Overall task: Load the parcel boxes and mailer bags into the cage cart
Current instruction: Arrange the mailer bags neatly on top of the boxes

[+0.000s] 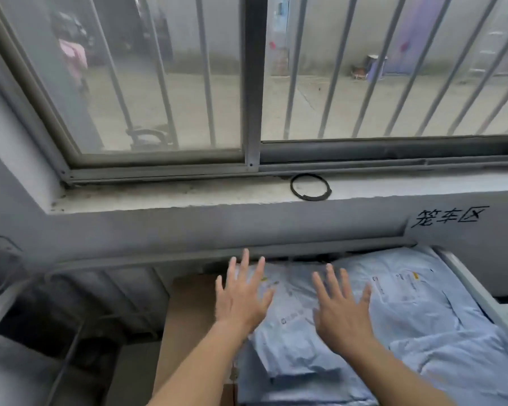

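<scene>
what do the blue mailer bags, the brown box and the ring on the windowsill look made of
The mailer bags look like thin light-blue plastic film: soft sheen, creases. The parcel box looks like matte brown cardboard. The ring is thin and black, perhaps rubber or plastic; I cannot tell which.

Soft daylight from the barred window (247,77), hazy, wide-angle bending at edges

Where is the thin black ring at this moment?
In the head view, the thin black ring lies on the grey window sill, right of centre, just below the window track.
</scene>
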The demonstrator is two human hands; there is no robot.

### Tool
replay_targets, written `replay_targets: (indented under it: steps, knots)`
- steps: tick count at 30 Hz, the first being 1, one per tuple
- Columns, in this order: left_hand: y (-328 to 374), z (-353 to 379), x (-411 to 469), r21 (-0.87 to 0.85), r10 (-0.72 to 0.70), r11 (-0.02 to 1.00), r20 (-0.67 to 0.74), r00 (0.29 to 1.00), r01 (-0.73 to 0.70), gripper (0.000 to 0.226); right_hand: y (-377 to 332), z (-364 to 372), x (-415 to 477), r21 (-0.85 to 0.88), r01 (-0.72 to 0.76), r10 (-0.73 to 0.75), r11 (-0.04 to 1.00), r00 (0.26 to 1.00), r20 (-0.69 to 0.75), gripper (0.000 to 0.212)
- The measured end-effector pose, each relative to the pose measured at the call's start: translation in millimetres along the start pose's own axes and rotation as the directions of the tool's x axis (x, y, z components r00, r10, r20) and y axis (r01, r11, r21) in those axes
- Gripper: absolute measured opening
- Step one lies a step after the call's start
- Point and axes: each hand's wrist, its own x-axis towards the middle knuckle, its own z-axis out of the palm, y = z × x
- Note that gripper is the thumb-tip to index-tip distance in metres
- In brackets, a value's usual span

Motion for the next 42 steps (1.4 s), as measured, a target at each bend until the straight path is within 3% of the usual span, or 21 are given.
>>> replay_targets:
  steps: [4, 7, 13, 17, 20, 22, 25, 31, 42]
  knots:
    - [-8, 82, -43, 0.010, 0.004, 1.000, 0.136, 0.991, -0.005, 0.077, -6, 76, -19, 0.079, 0.049, -0.053, 0.996, 0.997, 0.055, 0.062]
    - [-7, 117, -40, 0.005, 0.046, 0.999, 0.204, 0.978, -0.048, 0.069, -9, 108, -13, 0.100, 0.088, -0.090, 0.991, 0.996, 0.022, 0.060]
    - [-2, 151, -33, 0.043, 0.205, 0.977, 0.092, 0.974, -0.210, 0.077, -14, 130, 35, 0.140, 0.141, -0.136, 0.980, 0.990, -0.043, 0.057]
    - [10, 149, -27, 0.053, 0.338, 0.937, 0.105, 0.935, -0.345, 0.080, -15, 137, 46, 0.146, 0.174, -0.167, 0.974, 0.984, -0.061, 0.058]
    - [14, 144, -6, 0.035, 0.246, 0.968, 0.090, 0.965, -0.250, 0.065, -2, 154, 54, 0.144, 0.134, -0.133, 0.980, 0.991, -0.021, 0.055]
    - [16, 148, -2, 0.039, 0.214, 0.976, 0.020, 0.977, -0.215, 0.071, 1, 162, 57, 0.152, 0.131, -0.131, 0.980, 0.991, -0.009, 0.057]
    - [14, 165, -4, 0.066, 0.236, 0.971, -0.066, 0.970, -0.232, 0.086, -4, 170, 59, 0.144, 0.152, -0.145, 0.978, 0.988, -0.059, 0.061]
    - [10, 183, -2, 0.073, 0.249, 0.967, -0.099, 0.963, -0.243, 0.090, -4, 179, 60, 0.139, 0.157, -0.141, 0.978, 0.983, -0.117, 0.064]
    - [7, 190, 1, 0.075, 0.259, 0.966, -0.169, 0.951, -0.249, 0.086, -7, 173, 61, 0.245, 0.137, -0.131, 0.960, 0.990, -0.041, 0.067]
